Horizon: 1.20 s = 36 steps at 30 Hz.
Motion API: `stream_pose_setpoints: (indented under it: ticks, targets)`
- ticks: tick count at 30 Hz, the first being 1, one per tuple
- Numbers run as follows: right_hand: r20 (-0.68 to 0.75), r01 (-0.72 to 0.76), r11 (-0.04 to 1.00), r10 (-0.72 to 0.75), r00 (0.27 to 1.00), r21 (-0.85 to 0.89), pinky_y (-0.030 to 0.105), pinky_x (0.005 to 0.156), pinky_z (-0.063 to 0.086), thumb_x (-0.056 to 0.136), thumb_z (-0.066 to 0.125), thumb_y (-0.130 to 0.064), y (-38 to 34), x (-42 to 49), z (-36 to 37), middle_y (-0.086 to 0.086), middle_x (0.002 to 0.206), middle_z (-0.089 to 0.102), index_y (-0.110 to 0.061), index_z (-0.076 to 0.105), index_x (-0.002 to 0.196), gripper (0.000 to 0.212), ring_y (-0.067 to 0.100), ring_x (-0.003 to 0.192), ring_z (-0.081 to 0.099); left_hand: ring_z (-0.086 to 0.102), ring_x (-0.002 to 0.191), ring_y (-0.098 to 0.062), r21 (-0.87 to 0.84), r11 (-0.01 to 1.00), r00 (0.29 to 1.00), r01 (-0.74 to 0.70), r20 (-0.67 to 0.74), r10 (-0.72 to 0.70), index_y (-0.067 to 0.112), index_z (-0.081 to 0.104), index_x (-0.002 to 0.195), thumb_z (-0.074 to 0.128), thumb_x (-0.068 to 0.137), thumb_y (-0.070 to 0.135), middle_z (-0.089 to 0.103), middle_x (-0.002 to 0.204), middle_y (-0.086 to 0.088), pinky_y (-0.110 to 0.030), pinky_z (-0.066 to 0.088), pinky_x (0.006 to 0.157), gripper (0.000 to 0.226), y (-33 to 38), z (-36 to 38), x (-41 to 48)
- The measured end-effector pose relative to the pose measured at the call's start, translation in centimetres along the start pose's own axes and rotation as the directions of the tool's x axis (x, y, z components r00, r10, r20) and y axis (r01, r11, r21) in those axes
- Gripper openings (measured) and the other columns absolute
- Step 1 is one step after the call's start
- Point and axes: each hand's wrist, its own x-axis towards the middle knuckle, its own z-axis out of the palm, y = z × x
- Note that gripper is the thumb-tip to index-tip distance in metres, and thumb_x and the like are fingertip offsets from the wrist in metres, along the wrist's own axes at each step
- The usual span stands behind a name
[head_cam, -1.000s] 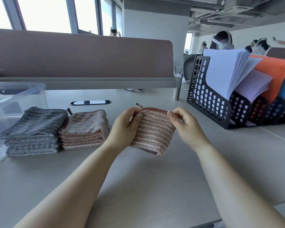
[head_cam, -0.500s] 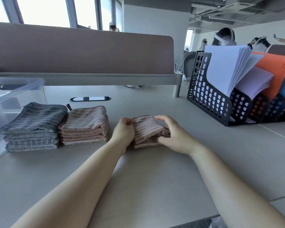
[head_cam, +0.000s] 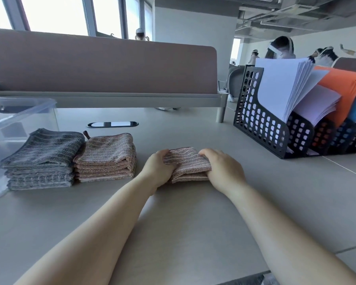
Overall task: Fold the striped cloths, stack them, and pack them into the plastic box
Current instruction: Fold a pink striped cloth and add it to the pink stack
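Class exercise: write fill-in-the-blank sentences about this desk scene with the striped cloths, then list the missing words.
1. Both hands grip one folded pink cloth resting on the ____.
2. The grey stack lies ____ the pink stack.
3. The clear plastic box holds ____ cloths.

Missing words: desk; beside; no

I see a folded pink striped cloth [head_cam: 186, 163] lying flat, a pink folded stack [head_cam: 107, 161] touching a grey folded stack [head_cam: 42, 157], beside the clear plastic box [head_cam: 19, 112].

Both bare forearms reach forward, converging toward the far middle; the left hand [head_cam: 159, 168] and right hand [head_cam: 224, 169] face each other, fingers curled in a grip
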Motion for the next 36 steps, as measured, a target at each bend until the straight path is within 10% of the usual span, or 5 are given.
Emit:
stream_pose_setpoints:
  ticks: [7,13,18,29,36]
  targets:
    - [0.147,0.197,0.939,-0.245,0.958,0.283,0.034,0.119,0.004,0.079,0.040,-0.062,-0.6,0.0,-0.8,-0.020,0.157,0.013,-0.034,0.031,0.147,0.074,0.002,0.146,0.002,0.041,0.133,-0.022,0.221,0.963,0.983,-0.157,0.125,0.131,0.033,0.022,0.149,0.058,0.090,0.027,0.040,0.148,-0.002,-0.032,0.033,0.109,0.069,0.4,-0.6,0.1]
    - [0.432,0.124,0.992,-0.107,0.895,-0.011,0.037,0.119,-0.005,0.098,0.017,-0.051,-1.3,0.6,1.2,-0.009,0.161,0.000,-0.026,0.008,0.153,0.061,0.009,0.147,-0.006,0.014,0.145,-0.023,0.634,0.707,0.942,-0.315,0.120,0.312,0.037,0.026,0.146,0.033,0.098,0.036,0.010,0.160,0.008,-0.040,0.019,0.114,0.048,1.1,0.4,-0.9]
    - [0.430,0.079,0.996,-0.058,0.901,-0.032,0.037,0.119,-0.007,0.100,0.019,-0.043,-0.5,0.8,1.3,-0.011,0.160,-0.004,-0.025,0.004,0.153,0.058,0.006,0.147,-0.006,-0.003,0.148,-0.015,0.676,0.679,0.943,-0.285,0.323,0.073,0.037,0.009,0.150,0.013,0.100,0.046,0.000,0.160,0.014,-0.041,-0.002,0.119,0.051,-0.3,0.5,-0.4]
    - [0.362,-0.120,0.993,0.117,0.925,-0.015,0.043,0.117,-0.005,0.097,0.021,-0.056,-0.1,0.7,1.4,-0.005,0.161,0.002,-0.023,0.008,0.153,0.066,0.016,0.148,0.000,0.002,0.148,-0.029,0.665,0.746,0.977,-0.042,0.185,-0.110,0.045,0.008,0.148,0.022,0.090,0.067,0.005,0.161,-0.006,-0.044,0.007,0.116,0.063,0.2,0.2,-1.5]
    - [0.180,-0.303,0.817,0.245,0.953,0.491,0.029,0.090,0.045,0.077,0.074,-0.014,-0.5,1.0,0.4,0.007,0.127,0.058,-0.018,0.047,0.132,0.061,0.020,0.110,0.057,0.044,0.128,-0.029,0.373,0.927,0.997,-0.044,0.075,0.016,0.025,0.034,0.140,0.063,0.081,0.037,0.049,0.138,-0.006,-0.038,0.038,0.105,0.067,0.7,-0.6,-2.0]
